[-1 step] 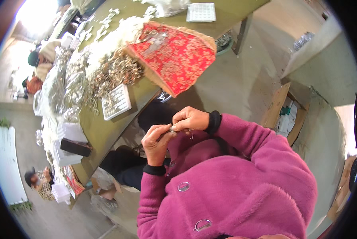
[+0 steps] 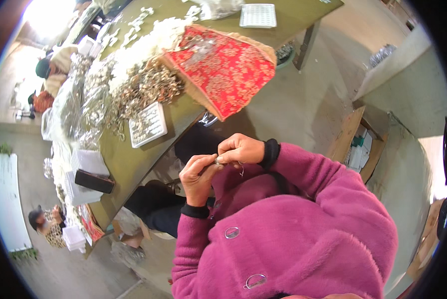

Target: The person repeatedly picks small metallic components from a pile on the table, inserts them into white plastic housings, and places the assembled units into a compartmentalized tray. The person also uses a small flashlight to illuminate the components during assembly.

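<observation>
In front of my chest both hands meet fingertip to fingertip. My left hand [image 2: 197,177] pinches a small shiny piece [image 2: 217,162], too small and covered for its kind to show. From the other side, my right hand [image 2: 241,149] grips the same piece between thumb and forefinger. A thin pale strand [image 2: 242,171] dangles below the right fingers. Nearest on the table is a white tray [image 2: 159,132] holding rows of small pieces. Beside it lies a heap of small metallic pieces [image 2: 146,89].
A red gold-patterned cloth pad [image 2: 228,70] overhangs the olive table [image 2: 128,167]. Another white tray [image 2: 258,15] lies farther along. A dark case [image 2: 93,181] rests on stacked white trays. An open cardboard box [image 2: 360,144] stands to my right. Other people [image 2: 49,226] sit across the table.
The view has shifted very slightly, so the table things sit a little farther right. Both hands keep their pinch on the small piece; the strand hangs a little differently.
</observation>
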Demonstrator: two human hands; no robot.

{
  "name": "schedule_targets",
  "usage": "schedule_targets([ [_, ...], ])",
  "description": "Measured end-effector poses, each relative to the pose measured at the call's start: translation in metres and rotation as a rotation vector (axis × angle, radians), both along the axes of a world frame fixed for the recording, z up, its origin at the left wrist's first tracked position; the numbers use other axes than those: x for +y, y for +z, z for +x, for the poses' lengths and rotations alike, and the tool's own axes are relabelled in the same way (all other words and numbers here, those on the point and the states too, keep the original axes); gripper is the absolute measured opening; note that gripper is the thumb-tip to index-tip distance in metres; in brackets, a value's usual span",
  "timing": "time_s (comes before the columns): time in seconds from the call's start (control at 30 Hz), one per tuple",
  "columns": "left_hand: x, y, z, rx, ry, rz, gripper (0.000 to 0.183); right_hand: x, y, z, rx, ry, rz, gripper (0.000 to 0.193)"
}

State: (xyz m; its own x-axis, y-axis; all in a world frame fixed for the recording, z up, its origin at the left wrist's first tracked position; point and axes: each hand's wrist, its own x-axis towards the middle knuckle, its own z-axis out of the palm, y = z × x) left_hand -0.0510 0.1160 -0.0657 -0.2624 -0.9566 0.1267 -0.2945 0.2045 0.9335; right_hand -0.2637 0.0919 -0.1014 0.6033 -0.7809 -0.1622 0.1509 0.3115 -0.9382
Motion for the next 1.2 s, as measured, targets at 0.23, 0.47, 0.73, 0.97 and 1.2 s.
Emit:
schedule_targets([
  [0.23, -0.015, -0.034, 0.011, 0.109, -0.006, -0.069, 0.027, -0.014, -0.011, 0.008, 0.043, 0.060, 0.066, 0.023],
  [0.47, -0.018, -0.067, 0.045, 0.592, 0.294, 0.446, 0.024, -0.102, -0.111, 0.064, -0.058, -0.483, 0.262, 0.030],
  [0.73, 0.003, -0.077, 0.062, 0.669, 0.405, 0.564, 0.021, -0.157, -0.170, 0.096, 0.117, -0.604, 0.071, 0.033],
  [0.97, -0.012, -0.080, 0.059, 0.787, 0.341, 0.571, 0.028, -0.155, -0.178, 0.084, 0.195, -0.584, 0.000, 0.035],
  [1.2, -0.023, -0.085, 0.060, 0.812, 0.323, 0.573, 0.028, -0.134, -0.151, 0.072, 0.353, -0.448, -0.078, 0.038],
])
